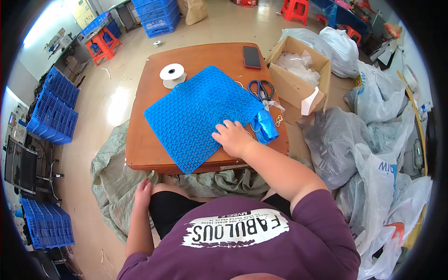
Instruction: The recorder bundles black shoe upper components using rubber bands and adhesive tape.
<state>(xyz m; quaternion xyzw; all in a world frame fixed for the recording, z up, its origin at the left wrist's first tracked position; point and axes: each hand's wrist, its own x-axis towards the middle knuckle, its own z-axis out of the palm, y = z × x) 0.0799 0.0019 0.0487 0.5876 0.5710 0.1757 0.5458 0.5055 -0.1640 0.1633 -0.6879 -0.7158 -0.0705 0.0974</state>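
A blue perforated sheet [200, 109], patterned all over with small holes, lies flat and turned cornerwise on a brown wooden table [140, 149]. Its right near edge is under my right hand [234, 139], whose fingers are spread on it. My left hand [143, 191] is off the table beside my left knee, fingers stretched out, with nothing seen in it. Right of the sheet are a crumpled shiny blue wrapped bundle [266, 127], scissors [264, 91] with dark handles, and some loose rubber bands [279, 121]. A white spool [173, 74] stands behind the sheet's left part.
A dark phone [251, 57] lies at the table's far right corner. Beside it stands an open cardboard box [291, 84] with clear plastic inside. Stuffed plastic bags [333, 144] crowd the right side. Blue crates [53, 109] stack at left; greenish cloth [109, 168] is bunched below the table.
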